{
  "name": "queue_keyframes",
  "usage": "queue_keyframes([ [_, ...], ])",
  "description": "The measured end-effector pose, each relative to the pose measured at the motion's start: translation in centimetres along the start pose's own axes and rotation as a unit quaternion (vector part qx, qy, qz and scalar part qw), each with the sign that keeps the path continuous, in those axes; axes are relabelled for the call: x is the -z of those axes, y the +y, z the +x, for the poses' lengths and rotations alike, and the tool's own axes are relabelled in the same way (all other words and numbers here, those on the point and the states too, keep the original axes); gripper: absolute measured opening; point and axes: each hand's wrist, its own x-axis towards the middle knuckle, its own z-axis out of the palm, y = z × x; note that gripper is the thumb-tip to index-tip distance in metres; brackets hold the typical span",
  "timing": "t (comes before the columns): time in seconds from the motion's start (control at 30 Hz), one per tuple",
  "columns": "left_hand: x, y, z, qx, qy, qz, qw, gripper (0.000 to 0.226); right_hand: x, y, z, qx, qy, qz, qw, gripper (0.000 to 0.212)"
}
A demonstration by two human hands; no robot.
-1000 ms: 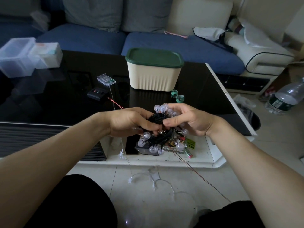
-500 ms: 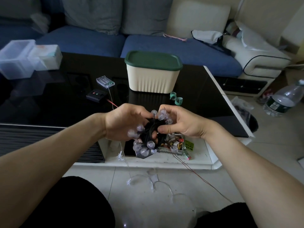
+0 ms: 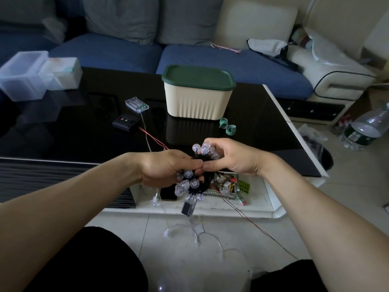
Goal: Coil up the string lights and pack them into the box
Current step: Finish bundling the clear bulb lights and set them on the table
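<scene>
String lights (image 3: 190, 184) are gripped as a black bundle by the curled left hand (image 3: 166, 167). Its upper bulbs are pinched by the right hand (image 3: 228, 158).

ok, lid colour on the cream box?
Dark green lid on the ribbed cream box; head view, the only one, shows it clearly.

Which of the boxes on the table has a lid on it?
The cream ribbed box in the middle, closed by a dark green lid. The clear plastic box at the far left stands open.
</scene>
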Motion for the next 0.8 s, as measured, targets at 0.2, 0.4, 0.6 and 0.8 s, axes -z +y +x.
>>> queue_keyframes([
  [0.2, -0.3, -0.9, 1.4, -0.025, 0.119, 0.002, 0.993, 0.031, 3.2, 1.6, 0.8, -0.082, 0.179, 0.041, 0.979, 0.04],
  [0.4, -0.3, -1.1, 3.3, -0.057, 0.281, 0.015, 0.958, 0.045, 5.0, 4.5, 2.5, -0.13, 0.418, -0.31, 0.844, 0.063],
  [0.6, 0.0, -1.3, 4.4, -0.035, 0.354, -0.005, 0.935, 0.041, 6.7, 6.4, 4.9, -0.183, 0.331, -0.396, 0.837, 0.082],
  [0.8, 0.0, -1.4, 4.8, -0.016, 0.361, 0.012, 0.932, 0.042, 7.0, 8.0, 5.3, -0.15, 0.412, -0.409, 0.8, 0.041],
])
